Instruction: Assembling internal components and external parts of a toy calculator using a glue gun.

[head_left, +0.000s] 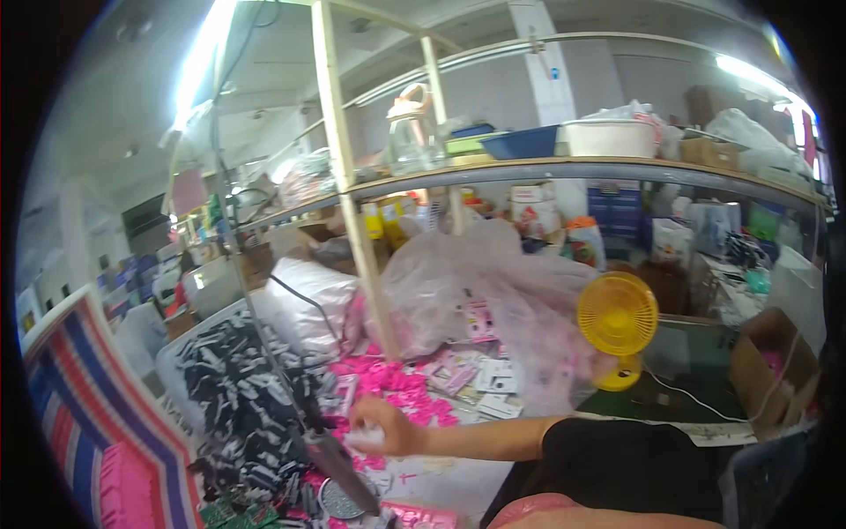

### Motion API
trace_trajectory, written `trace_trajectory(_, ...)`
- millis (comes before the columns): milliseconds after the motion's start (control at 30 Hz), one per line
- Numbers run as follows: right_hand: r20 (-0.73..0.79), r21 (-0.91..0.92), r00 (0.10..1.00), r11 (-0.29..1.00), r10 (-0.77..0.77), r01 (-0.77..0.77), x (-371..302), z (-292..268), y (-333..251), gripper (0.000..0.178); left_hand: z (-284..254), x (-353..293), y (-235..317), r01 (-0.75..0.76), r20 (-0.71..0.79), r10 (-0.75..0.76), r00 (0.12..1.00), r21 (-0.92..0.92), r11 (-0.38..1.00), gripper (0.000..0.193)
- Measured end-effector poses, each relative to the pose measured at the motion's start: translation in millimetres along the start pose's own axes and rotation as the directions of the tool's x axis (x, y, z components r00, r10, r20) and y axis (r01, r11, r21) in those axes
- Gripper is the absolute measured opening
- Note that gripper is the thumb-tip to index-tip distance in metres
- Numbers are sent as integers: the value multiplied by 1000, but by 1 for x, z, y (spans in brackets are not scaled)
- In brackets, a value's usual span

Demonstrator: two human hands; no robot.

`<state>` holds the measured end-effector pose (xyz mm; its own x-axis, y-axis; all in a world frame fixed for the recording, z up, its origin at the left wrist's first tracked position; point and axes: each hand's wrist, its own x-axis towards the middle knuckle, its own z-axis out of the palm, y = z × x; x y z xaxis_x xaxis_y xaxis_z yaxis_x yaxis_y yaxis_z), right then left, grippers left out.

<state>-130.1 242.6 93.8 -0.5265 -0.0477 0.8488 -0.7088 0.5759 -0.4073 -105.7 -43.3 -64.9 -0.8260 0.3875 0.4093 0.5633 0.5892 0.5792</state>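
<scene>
My right hand [385, 426] reaches across the table from the right, its bare forearm coming out of a black sleeve. Its fingers are closed on a small white piece [363, 437], too blurred to name. Just beyond the hand lies a heap of bright pink plastic parts [397, 379]. Close to the fingertips slants a long dark grey tool-like object [342, 467]. Below it are a round silvery disc [339, 500] and a pink piece [421, 516]. Only a strip of my other forearm shows at the lower edge; my left hand is out of the picture.
A tub of black and grey parts [233, 379] stands left, beside a striped chair [110, 397]. Printed cards [495, 375] and clear plastic sheeting [502, 273] lie behind the pink heap. A yellow fan [617, 317] and an open carton [775, 361] stand right. A loaded shelf [564, 169] runs above.
</scene>
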Motion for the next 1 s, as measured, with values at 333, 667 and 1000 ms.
trace_trajectory(333,465,652,830,515,307,-556,32,105,119,37,94,188,-15,-38,282,-144,949,553,832,35)
trace_trajectory(667,531,762,822,310,204,-569,17,88,31,60,113,165,-62,24,-7,-24,1000,514,857,26)
trace_trajectory(1000,575,710,768,295,281,-639,13,45,42,57,51,140,-40,-18,166,14,986,24,1000,15)
